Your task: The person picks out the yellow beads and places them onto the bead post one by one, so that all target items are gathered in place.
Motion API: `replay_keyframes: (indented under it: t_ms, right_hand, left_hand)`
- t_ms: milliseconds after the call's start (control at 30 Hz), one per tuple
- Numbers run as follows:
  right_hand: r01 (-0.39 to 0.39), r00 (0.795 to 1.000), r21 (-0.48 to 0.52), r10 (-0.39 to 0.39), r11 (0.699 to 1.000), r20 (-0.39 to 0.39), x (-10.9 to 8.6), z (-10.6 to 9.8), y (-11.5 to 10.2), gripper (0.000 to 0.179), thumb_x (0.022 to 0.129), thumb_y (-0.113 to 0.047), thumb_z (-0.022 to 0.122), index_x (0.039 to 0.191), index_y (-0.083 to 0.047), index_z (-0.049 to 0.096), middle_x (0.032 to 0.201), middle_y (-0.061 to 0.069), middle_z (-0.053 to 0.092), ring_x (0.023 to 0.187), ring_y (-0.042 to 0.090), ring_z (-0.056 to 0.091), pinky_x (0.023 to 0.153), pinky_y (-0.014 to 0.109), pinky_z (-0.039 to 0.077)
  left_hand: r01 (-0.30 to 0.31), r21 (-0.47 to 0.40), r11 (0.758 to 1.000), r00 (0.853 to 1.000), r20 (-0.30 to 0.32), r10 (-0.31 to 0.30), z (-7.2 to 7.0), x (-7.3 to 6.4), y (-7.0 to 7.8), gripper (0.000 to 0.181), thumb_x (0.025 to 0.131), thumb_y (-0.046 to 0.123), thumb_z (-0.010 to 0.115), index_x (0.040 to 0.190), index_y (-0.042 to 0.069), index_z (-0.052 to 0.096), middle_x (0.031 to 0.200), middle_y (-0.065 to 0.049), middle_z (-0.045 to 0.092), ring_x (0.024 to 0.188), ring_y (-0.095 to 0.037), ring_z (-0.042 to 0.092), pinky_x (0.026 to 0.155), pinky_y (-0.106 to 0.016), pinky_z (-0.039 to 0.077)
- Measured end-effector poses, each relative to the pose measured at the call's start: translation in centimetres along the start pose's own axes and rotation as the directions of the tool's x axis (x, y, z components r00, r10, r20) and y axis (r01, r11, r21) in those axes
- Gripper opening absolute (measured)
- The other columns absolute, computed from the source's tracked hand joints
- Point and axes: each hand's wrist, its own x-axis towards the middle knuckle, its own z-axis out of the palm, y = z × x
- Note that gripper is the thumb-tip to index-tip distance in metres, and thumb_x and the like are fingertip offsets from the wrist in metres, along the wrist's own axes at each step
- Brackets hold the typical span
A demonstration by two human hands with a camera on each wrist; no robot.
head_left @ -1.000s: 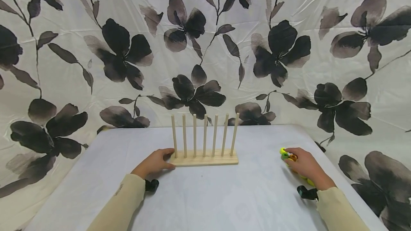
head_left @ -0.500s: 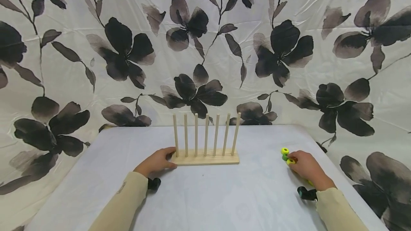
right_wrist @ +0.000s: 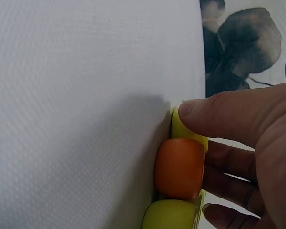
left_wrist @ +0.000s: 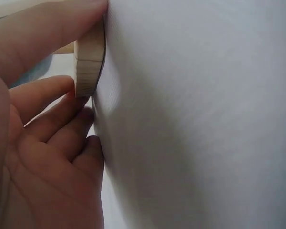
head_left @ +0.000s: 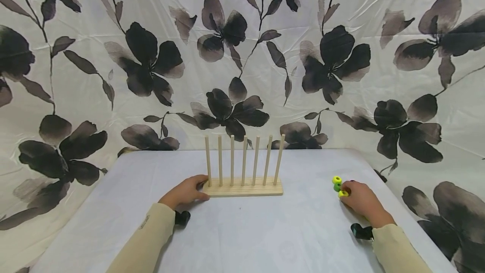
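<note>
Peg rack [head_left: 242,190] of pale, grained wood, seven slim round dowels rising from a flat oblong base, stands on a white, finely textured tablecloth [head_left: 265,239], its left end held between the thumb and fingers of the left hand [head_left: 185,192]. Well to the right of the rack, the right hand [head_left: 361,199] pinches a smooth yellow bead [right_wrist: 178,128] in a cluster with a barrel-shaped orange bead [right_wrist: 180,169] and a rounded green bead [head_left: 337,187]. Behind the rack hangs a creased white curtain [head_left: 280,108] printed with dark, blurry-edged flowers.
</note>
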Motion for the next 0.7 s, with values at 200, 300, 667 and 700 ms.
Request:
replay_keyframes:
  t_ms: [200,300,667,700]
  right_hand:
    - [0.028,0.999,0.003,-0.028,1.0,-0.024,-0.1,-0.2,-0.6,0.026,0.085,-0.014,0.07,0.106,0.001,0.065,0.098,0.013,0.065,0.087,0.025,0.057,0.081,0.048,0.05]
    - [0.036,0.999,0.021,-0.035,0.999,-0.038,-0.1,-0.2,-1.2,0.029,0.086,-0.014,0.069,0.11,0.001,0.065,0.099,0.014,0.065,0.088,0.025,0.057,0.082,0.048,0.051]
    - [0.166,0.974,0.125,-0.144,0.978,-0.172,0.0,-0.5,-4.8,0.031,0.087,-0.021,0.071,0.114,-0.007,0.066,0.109,0.011,0.069,0.103,0.031,0.061,0.086,0.048,0.052]
    - [0.182,0.971,0.133,-0.156,0.974,-0.182,0.0,-0.6,-5.2,0.032,0.087,-0.022,0.071,0.115,-0.007,0.066,0.109,0.01,0.069,0.103,0.031,0.061,0.086,0.048,0.052]
  left_hand:
    - [0.002,-0.013,1.0,1.0,-0.008,-0.002,-0.2,0.2,-0.2,0.083,0.074,0.028,0.084,0.143,0.004,0.045,0.149,-0.018,0.044,0.141,-0.038,0.036,0.115,-0.054,0.03]
    - [0.006,-0.02,1.0,1.0,-0.013,-0.006,-0.3,0.2,-0.6,0.084,0.072,0.029,0.084,0.143,0.005,0.046,0.149,-0.017,0.044,0.141,-0.038,0.035,0.116,-0.054,0.029]
    - [0.019,-0.071,0.997,1.0,-0.005,-0.02,-0.3,-0.1,-0.1,0.084,0.071,0.024,0.085,0.143,0.005,0.046,0.149,-0.018,0.043,0.142,-0.038,0.034,0.116,-0.055,0.027]
    - [0.024,-0.064,0.998,1.0,-0.001,-0.024,-0.3,-0.2,0.0,0.083,0.071,0.024,0.085,0.142,0.004,0.046,0.149,-0.018,0.043,0.141,-0.039,0.034,0.116,-0.056,0.027]
